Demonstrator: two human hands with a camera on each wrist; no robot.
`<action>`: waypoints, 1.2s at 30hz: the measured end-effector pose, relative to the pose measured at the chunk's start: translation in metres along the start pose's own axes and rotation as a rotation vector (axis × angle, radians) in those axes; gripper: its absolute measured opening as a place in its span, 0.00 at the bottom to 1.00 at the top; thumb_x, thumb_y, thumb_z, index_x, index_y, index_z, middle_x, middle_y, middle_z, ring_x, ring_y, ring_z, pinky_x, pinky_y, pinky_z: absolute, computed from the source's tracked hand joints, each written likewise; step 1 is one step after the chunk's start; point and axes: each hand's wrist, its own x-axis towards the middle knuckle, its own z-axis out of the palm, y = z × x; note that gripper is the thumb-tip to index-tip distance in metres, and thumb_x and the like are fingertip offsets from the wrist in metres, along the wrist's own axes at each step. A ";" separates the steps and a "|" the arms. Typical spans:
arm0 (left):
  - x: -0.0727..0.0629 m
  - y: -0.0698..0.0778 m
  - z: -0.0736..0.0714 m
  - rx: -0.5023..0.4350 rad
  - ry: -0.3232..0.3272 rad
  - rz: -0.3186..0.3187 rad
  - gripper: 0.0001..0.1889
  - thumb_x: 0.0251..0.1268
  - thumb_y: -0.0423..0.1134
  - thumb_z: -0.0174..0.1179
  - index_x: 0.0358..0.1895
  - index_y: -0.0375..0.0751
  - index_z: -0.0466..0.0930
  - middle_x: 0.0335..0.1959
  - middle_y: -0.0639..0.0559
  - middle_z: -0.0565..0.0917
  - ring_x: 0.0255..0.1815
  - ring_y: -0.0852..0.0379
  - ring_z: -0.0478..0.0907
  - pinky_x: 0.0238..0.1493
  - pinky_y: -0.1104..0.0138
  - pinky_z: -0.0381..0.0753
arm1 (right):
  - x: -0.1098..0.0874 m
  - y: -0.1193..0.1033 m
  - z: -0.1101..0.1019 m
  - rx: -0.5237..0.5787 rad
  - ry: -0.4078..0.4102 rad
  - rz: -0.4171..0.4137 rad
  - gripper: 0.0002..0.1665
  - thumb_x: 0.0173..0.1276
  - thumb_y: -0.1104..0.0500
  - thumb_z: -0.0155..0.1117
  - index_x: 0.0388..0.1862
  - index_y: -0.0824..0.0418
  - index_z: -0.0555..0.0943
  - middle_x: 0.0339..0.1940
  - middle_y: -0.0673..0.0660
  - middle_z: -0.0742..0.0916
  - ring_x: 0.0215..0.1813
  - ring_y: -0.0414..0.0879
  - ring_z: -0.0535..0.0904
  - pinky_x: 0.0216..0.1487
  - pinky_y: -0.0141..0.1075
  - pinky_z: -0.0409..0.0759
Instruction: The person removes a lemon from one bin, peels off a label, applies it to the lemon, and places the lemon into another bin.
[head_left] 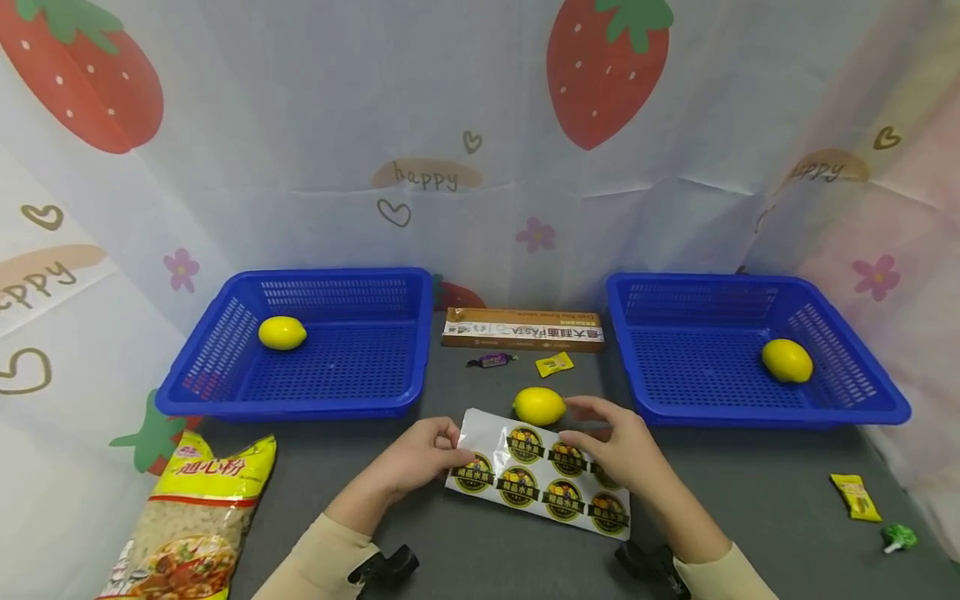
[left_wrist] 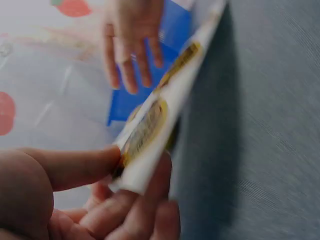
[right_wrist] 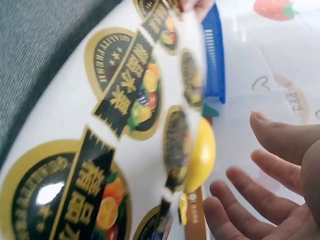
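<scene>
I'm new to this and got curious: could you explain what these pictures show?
There is no robot: a person works with bare hands. The wide picture comes from a camera on their head; the others from a camera on each wrist. The left hand pinches a sheet of round stickers; the right hand is open beside it. The dark surface holds a nearby lemon, a pasta box, a yellow bag, small wrapped packets and two blue baskets, one lemon in each.

Can't tell home or shop tbh, looks like a staged setup: strawberry-print curtain [head_left: 337,100] behind a dark grey surface [head_left: 487,562] with two blue baskets [head_left: 300,408].
</scene>
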 end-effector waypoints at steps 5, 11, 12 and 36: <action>-0.010 0.015 -0.005 -0.111 -0.101 0.068 0.11 0.71 0.31 0.60 0.39 0.36 0.65 0.26 0.47 0.86 0.26 0.61 0.76 0.28 0.70 0.72 | -0.007 -0.008 -0.005 -0.020 -0.005 -0.095 0.29 0.65 0.48 0.73 0.63 0.55 0.80 0.55 0.55 0.87 0.52 0.49 0.86 0.51 0.41 0.85; -0.021 0.025 -0.005 -0.145 -0.121 0.161 0.10 0.75 0.32 0.57 0.42 0.37 0.63 0.38 0.38 0.89 0.42 0.57 0.84 0.45 0.67 0.79 | -0.010 -0.018 -0.008 -0.120 0.002 -0.287 0.33 0.62 0.44 0.75 0.65 0.50 0.79 0.64 0.51 0.82 0.63 0.51 0.80 0.57 0.51 0.82; -0.021 0.025 -0.003 -0.168 -0.128 0.168 0.09 0.75 0.32 0.57 0.42 0.37 0.63 0.40 0.38 0.89 0.43 0.56 0.85 0.47 0.67 0.79 | -0.010 -0.021 -0.008 -0.138 -0.002 -0.322 0.35 0.61 0.44 0.76 0.66 0.48 0.79 0.66 0.51 0.81 0.65 0.51 0.78 0.57 0.52 0.82; -0.032 0.033 0.038 -0.564 -0.058 0.183 0.38 0.66 0.31 0.66 0.73 0.38 0.52 0.49 0.39 0.87 0.46 0.54 0.86 0.50 0.63 0.85 | -0.026 -0.041 0.005 -0.135 -0.066 -0.501 0.39 0.60 0.47 0.77 0.70 0.50 0.76 0.55 0.45 0.85 0.38 0.35 0.78 0.33 0.29 0.80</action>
